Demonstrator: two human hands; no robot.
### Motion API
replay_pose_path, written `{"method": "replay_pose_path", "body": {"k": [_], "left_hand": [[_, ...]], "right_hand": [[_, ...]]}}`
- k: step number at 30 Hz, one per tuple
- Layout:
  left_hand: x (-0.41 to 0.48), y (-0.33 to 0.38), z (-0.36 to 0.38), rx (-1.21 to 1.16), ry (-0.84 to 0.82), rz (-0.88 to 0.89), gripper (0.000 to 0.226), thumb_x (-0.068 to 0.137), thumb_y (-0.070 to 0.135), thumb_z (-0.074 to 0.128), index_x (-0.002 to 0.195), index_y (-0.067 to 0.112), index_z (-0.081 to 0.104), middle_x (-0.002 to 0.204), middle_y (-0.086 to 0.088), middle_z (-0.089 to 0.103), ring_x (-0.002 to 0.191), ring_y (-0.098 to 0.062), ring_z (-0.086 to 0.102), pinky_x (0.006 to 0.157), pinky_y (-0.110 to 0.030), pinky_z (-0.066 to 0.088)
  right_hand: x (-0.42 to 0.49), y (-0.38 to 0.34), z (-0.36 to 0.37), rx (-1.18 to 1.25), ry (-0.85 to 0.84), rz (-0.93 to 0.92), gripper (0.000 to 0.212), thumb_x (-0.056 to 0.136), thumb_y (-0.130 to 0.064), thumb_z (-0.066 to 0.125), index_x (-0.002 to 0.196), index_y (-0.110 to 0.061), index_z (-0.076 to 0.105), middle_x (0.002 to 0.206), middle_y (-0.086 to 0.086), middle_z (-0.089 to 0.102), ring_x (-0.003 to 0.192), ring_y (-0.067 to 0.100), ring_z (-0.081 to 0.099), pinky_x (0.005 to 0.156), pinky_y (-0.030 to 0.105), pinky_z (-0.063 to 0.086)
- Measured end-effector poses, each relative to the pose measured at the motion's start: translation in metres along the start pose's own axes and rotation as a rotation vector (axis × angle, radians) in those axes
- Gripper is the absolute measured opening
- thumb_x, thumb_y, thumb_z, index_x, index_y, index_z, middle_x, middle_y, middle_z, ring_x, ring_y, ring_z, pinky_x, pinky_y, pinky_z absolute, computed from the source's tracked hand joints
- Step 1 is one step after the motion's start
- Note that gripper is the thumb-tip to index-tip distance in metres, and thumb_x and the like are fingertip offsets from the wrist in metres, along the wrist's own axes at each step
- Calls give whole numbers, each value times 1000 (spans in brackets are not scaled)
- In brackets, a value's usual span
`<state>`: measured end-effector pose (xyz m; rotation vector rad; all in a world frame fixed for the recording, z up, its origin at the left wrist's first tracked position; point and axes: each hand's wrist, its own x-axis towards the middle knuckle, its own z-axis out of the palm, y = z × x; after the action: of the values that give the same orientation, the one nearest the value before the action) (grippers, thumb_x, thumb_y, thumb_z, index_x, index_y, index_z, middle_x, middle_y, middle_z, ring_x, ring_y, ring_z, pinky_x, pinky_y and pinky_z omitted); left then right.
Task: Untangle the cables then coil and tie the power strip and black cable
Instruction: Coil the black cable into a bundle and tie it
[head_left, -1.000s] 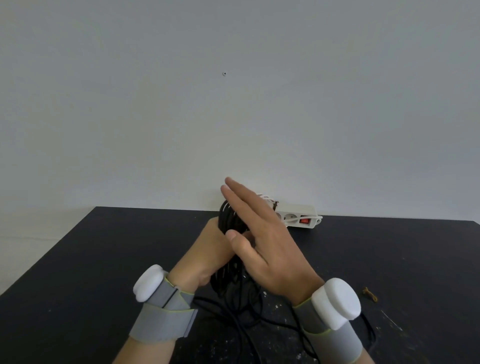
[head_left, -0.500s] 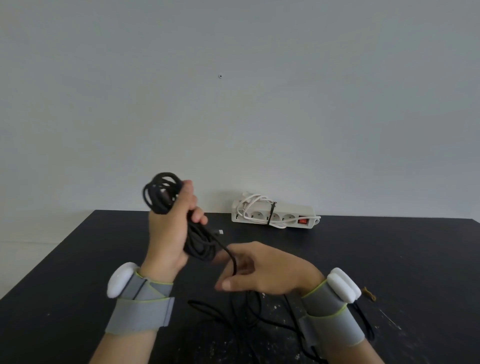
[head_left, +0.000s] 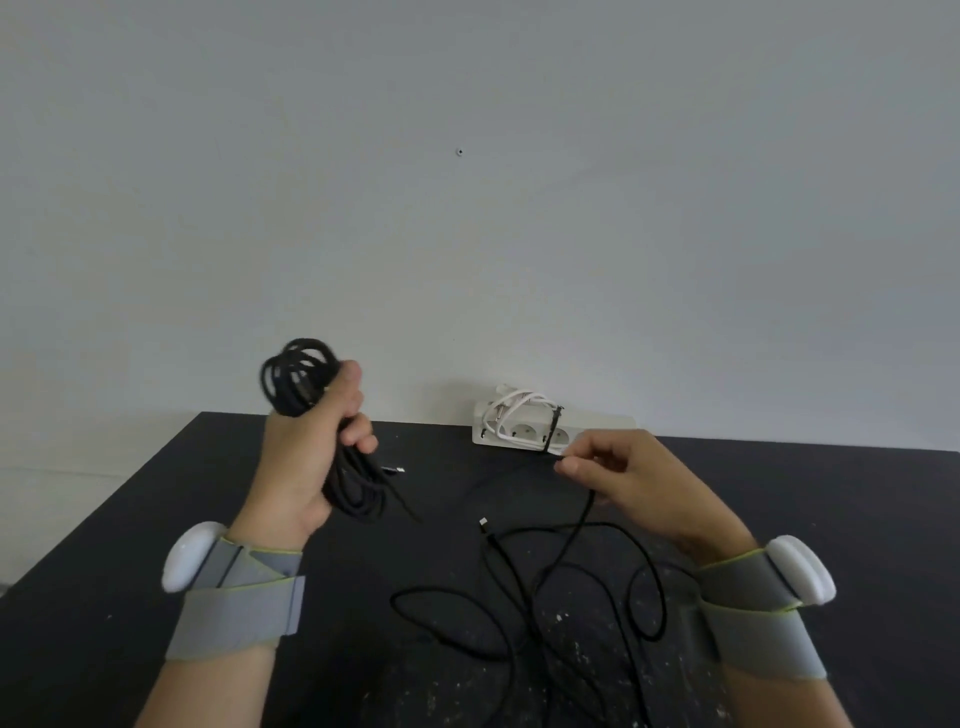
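Note:
My left hand (head_left: 306, 457) is raised above the table and grips a bundle of coiled black cable (head_left: 298, 376), with loops sticking out above the fist and below it. My right hand (head_left: 634, 483) pinches a loose strand of the same black cable (head_left: 576, 525) between thumb and forefinger. The rest of that strand lies in slack loops (head_left: 519, 613) on the table in front of me, with a small silver plug end (head_left: 484, 522) lying free. The white power strip (head_left: 524, 431) sits at the table's far edge, its white cord coiled on top and held by a dark tie.
The black table (head_left: 130, 545) meets a plain white wall at the back. Its left edge runs diagonally at the left. Pale specks mark the tabletop near me. Both wrists wear grey straps with white pods.
My right hand has slid right along the strand, away from the bundle, and now pinches it near the power strip. My left hand stays raised with the coil.

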<state>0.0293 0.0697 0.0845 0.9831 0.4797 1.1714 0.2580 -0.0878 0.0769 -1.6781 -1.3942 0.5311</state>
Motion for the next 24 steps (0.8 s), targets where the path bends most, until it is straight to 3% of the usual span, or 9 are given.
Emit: {"method": "replay_pose_path", "body": {"k": [1,4,7,10,12,14,18,21,24], "left_hand": [[-3,-4,5,50,-56,-26,13,84,23,65,81,15,57,56,7,43,40,-5,34,40,-19,37],[-12,-18,19,168,-221,-65,36,65,33,71,90,10,61,57,4,45,41,-7,36,40,-21,39],[-21,-30,29,290,-354,-56,40,63,41,73,91,13,66,58,2,49,43,-7,42,43,-21,43],[-24,-38,34,302,-475,-119,80,41,68,80,97,12,67,57,4,54,45,-7,46,44,-21,42],[-25,-40,35,198,-559,-195,96,31,74,80,98,8,64,57,5,51,45,-5,42,43,-18,37],[-25,-39,32,137,-683,-233,86,35,73,80,93,11,64,59,6,51,48,-4,41,44,-16,35],[-24,-33,27,183,-824,-169,50,51,56,86,82,20,68,60,1,51,51,-10,48,45,-20,39],[-23,-28,26,297,-785,-124,41,60,53,82,72,17,66,52,1,51,45,-14,52,48,-26,46],[-23,-26,29,247,-596,-105,39,69,40,80,83,6,66,52,1,47,39,-11,47,48,-28,51]], "right_hand": [[-1,-5,3,-11,-1,-64,12,87,-18,66,75,-18,68,69,3,58,65,13,46,64,29,41],[-3,-23,15,29,-3,-195,11,87,-17,67,77,-21,69,73,-3,64,69,6,51,66,18,41],[-5,-38,27,92,-41,-296,13,88,-13,65,80,-23,68,74,-14,65,72,-3,56,70,11,41],[-7,-49,40,191,-57,-397,7,89,-8,62,84,-10,67,72,-10,69,74,1,64,76,16,46],[-7,-52,47,258,-14,-421,6,89,-5,61,84,-3,64,71,-4,69,70,8,69,72,30,52],[-6,-55,54,292,74,-401,8,88,-5,64,83,0,65,70,-3,66,63,13,69,61,37,52],[-6,-59,65,377,209,-395,6,82,-9,70,80,-4,68,67,-2,64,51,23,68,50,35,55],[-4,-60,70,381,272,-289,9,80,-16,75,81,-16,66,66,5,58,56,35,66,53,46,53],[-2,-53,59,391,173,-201,13,82,-16,71,88,-20,61,68,-4,54,52,13,53,50,29,42]]}}
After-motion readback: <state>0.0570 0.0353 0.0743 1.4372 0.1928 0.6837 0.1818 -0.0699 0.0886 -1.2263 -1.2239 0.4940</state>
